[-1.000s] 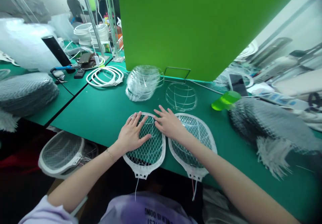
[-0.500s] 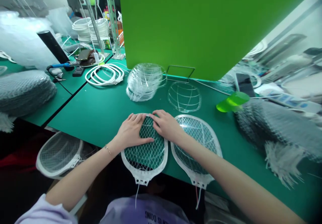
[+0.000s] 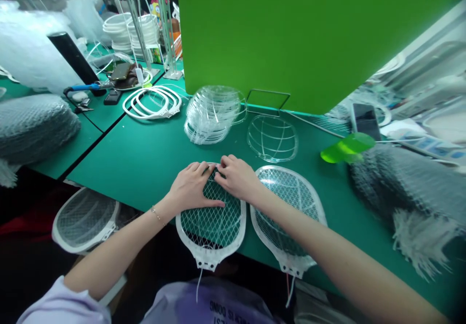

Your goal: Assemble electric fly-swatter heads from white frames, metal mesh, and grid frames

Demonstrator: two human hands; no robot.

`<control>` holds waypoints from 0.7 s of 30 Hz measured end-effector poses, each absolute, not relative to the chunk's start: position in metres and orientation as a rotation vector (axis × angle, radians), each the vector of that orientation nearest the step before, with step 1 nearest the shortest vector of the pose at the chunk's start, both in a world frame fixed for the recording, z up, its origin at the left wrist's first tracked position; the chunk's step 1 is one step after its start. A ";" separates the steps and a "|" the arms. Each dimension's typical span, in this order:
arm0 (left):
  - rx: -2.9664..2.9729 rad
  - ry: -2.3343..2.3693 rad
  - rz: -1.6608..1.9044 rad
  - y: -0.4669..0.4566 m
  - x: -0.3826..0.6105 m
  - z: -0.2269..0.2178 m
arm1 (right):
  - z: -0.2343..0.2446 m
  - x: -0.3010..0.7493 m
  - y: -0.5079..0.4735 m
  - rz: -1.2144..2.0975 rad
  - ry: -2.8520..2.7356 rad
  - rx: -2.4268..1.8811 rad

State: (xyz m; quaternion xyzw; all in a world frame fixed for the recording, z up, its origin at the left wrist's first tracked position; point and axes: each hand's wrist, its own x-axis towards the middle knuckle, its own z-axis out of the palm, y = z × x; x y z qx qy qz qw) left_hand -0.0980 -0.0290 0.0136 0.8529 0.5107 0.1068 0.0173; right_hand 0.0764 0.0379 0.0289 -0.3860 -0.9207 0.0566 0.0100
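Observation:
A white mosquito swatter head [image 3: 214,227] with metal mesh lies at the table edge in front of me, a white wire hanging from its neck. My left hand [image 3: 192,185] rests over its upper left, fingers on the top rim and thumb stretched across the mesh. At the top rim my right hand [image 3: 236,176] has its fingers bent and pinched together on the frame; the fingertips are partly hidden. Beside it, under my right forearm, lies a second swatter head [image 3: 318,207] with red and white wires.
Behind my hands stand a stack of clear wire-like grids [image 3: 209,115] and a single clear grid [image 3: 273,139]. White rings [image 3: 153,103] lie at left. A green panel [image 3: 255,32] rises at the back. Mesh piles [image 3: 32,125] flank the table, with a green cylinder [image 3: 345,148] at right.
My right fingers have curled in more tightly at the top rim. My left hand stays almost in place. The view has shifted slightly.

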 end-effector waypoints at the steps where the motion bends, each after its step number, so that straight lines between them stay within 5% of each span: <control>1: 2.658 1.576 0.319 -0.027 -0.098 0.016 | 0.031 0.078 0.035 0.195 -2.870 -1.217; 9: 2.715 1.453 0.126 -0.014 -0.104 0.033 | 0.067 0.068 -0.090 0.517 -2.579 -1.156; 21: 2.639 1.597 0.008 -0.043 -0.130 0.038 | 0.036 0.014 -0.148 0.157 -2.864 -1.002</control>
